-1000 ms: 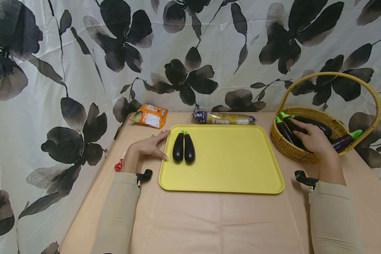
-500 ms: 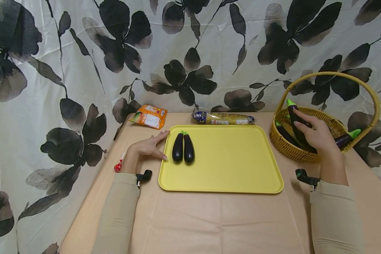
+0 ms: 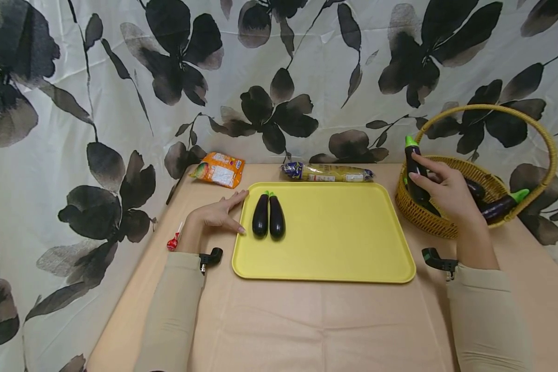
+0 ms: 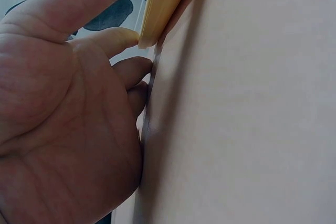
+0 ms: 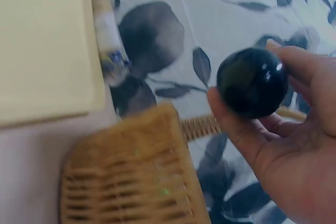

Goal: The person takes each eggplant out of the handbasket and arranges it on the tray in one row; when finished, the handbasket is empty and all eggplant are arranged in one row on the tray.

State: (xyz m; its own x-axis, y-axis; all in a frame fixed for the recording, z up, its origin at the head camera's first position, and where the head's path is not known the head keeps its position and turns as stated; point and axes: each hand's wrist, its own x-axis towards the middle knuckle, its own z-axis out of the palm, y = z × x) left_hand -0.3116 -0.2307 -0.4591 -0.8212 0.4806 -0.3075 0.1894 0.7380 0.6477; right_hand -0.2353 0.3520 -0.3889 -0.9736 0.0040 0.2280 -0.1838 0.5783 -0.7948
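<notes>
My right hand (image 3: 446, 194) pinches an eggplant (image 3: 416, 173) between thumb and fingers, its green stem pointing up, over the left rim of the wicker basket (image 3: 430, 225). In the right wrist view the round dark end of that eggplant (image 5: 252, 83) faces the camera. More eggplants, one of them a dark eggplant (image 3: 499, 207) with a green stem, lie in the basket. My left hand (image 3: 218, 214) touches the left edge of the yellow tray (image 3: 335, 232) with its fingers extended. Two eggplants (image 3: 277, 217) lie side by side at the tray's left.
Behind the tray lie an orange snack packet (image 3: 220, 170) and a long gold and blue packet (image 3: 327, 173). A red lollipop (image 3: 173, 242) is left of my left wrist. The basket's tall handle (image 3: 493, 108) arches above it, before a floral curtain (image 3: 260, 62).
My right hand has lifted an eggplant out of the pile and carried it left to the basket's rim. My left hand and the two eggplants on the tray have stayed put.
</notes>
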